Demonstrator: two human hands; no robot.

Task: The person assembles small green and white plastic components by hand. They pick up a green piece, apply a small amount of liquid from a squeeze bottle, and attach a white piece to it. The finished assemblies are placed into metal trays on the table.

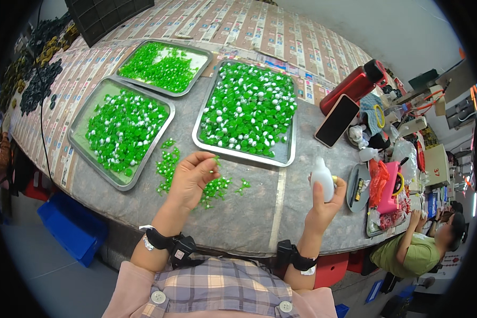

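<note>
My left hand (pixel 193 177) is closed in a pinch on a small green plastic piece (pixel 216 158), just past the near edge of a metal tray. In my right hand (pixel 326 206) a white squeeze bottle (pixel 321 180) stands roughly upright, nozzle up. Loose green pieces with white tips (pixel 167 167) lie on the table around my left hand, partly hidden by it. The large metal tray (pixel 244 155) ahead is heaped with green pieces and white balls. A similar mix fills part of the left tray (pixel 79 135); the far tray (pixel 201 54) holds mostly green pieces.
To the right lie a black-screened phone (pixel 337 121), a red thermos (pixel 352 87), a grey oval dish (pixel 358 185) and a pink container (pixel 388 185) among clutter. A co-worker in green (pixel 416 254) sits at far right. A blue bin (pixel 71 225) stands below the table's left edge.
</note>
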